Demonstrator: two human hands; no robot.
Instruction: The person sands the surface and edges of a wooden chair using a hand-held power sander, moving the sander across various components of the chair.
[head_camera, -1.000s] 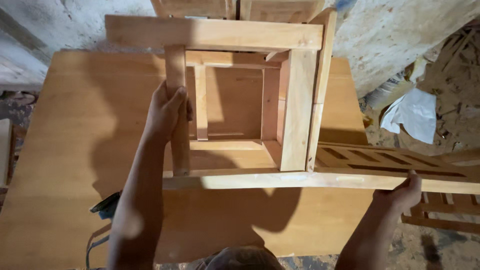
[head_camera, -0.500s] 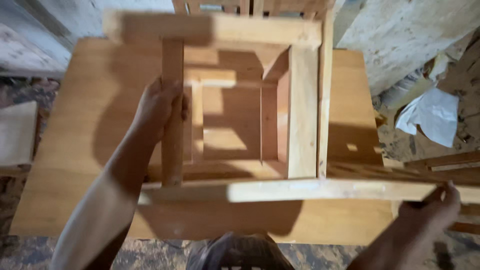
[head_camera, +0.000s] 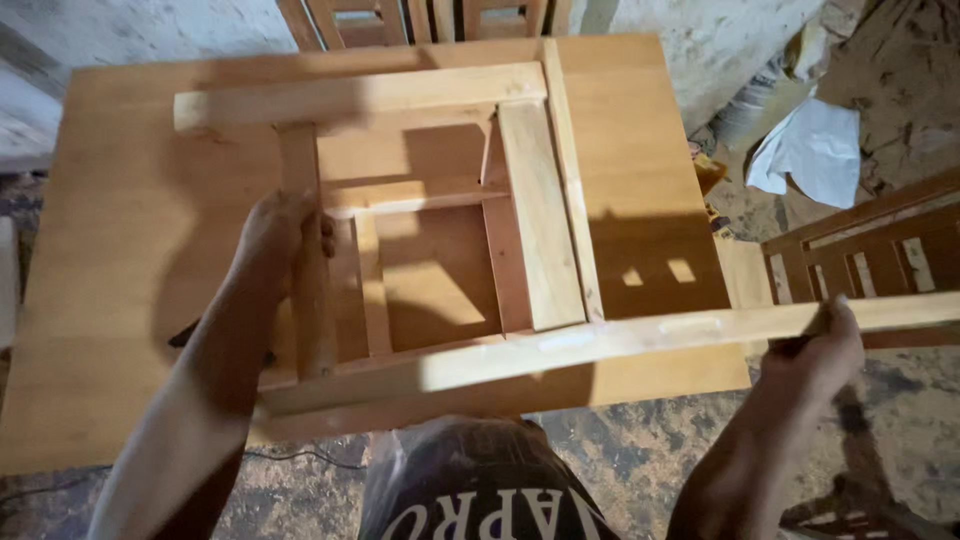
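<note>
Under left hand: wooden frame.

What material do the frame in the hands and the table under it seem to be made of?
Frame: pale bare wood, apparently unfinished; matte faces, faint grain and square-cut ends show. Table: probably wood or plywood board, more orange, smooth and even, perhaps sealed; the picture cannot settle this.

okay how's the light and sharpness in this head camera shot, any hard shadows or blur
Head view: strong directional light, bright patches on the wooden frame and the long wooden slat; hard dark shadows of frame and arm fall across the table top. Left hand gripping a frame rail is reasonably sharp; right hand on the slat is darker, slightly soft. Edges bow a little, wide-lens style.
</note>
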